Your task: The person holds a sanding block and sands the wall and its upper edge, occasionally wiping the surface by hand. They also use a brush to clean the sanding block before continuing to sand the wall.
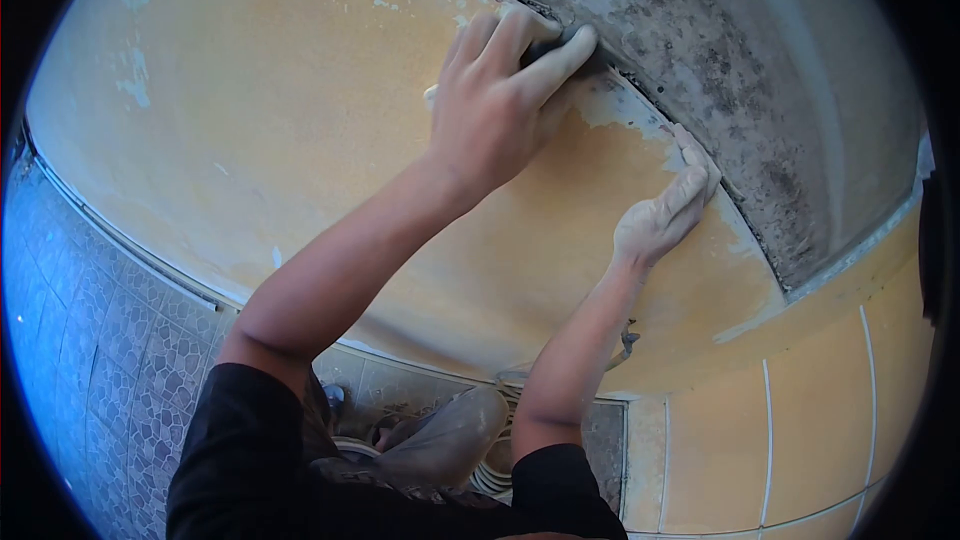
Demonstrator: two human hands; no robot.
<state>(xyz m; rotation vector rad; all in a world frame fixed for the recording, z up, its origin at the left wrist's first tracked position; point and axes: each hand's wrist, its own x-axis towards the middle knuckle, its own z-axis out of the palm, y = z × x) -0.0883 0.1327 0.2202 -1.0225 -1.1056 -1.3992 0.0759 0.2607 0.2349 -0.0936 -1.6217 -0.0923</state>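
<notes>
My left hand [495,95] is closed around a small dark pad [540,52], pressed to the top edge of the yellow wall [330,130]. The fingers cover most of the pad, so its exact kind is hidden. Pale dust coats the fingers of both hands. Lower and to the right, my right hand [668,202] lies against the wall's upper edge with its fingers stretched out, holding nothing. Around both hands the yellow paint is worn to whitish patches [615,105].
A grey, stained ceiling [720,50] meets the wall along a dark gap. Stone-patterned floor tiles [130,360] lie at lower left. A coiled hose [492,480] sits below, near my bent knee [455,440]. Yellow panels with white lines [715,460] stand at lower right.
</notes>
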